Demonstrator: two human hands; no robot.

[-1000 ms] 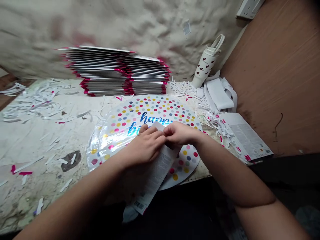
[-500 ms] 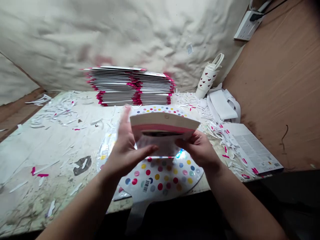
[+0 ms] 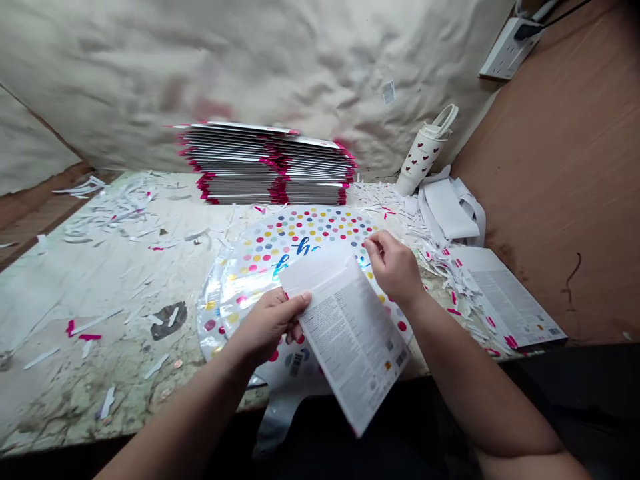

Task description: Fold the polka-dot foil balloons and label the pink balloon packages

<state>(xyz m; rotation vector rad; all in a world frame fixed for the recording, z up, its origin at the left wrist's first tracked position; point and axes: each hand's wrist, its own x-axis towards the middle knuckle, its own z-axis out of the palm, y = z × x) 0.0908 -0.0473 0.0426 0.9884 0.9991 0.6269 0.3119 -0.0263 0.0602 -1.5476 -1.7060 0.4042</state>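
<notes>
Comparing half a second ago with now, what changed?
The white packet tipped down, now showing its printed side. The right hand let go and curls beside it; the left hand grips its left edge. The stacked packets and tumbler stayed put.

Muted light falls across a foil balloon (image 3: 265, 250), glare streaking its left side. On its near side, deep shadow swallows the space beneath the table (image 3: 125, 267). Behind it, a card stack's (image 3: 240, 160) pink edges smear; above it, a packet's (image 3: 345, 333) small print blurs beyond reading.
</notes>
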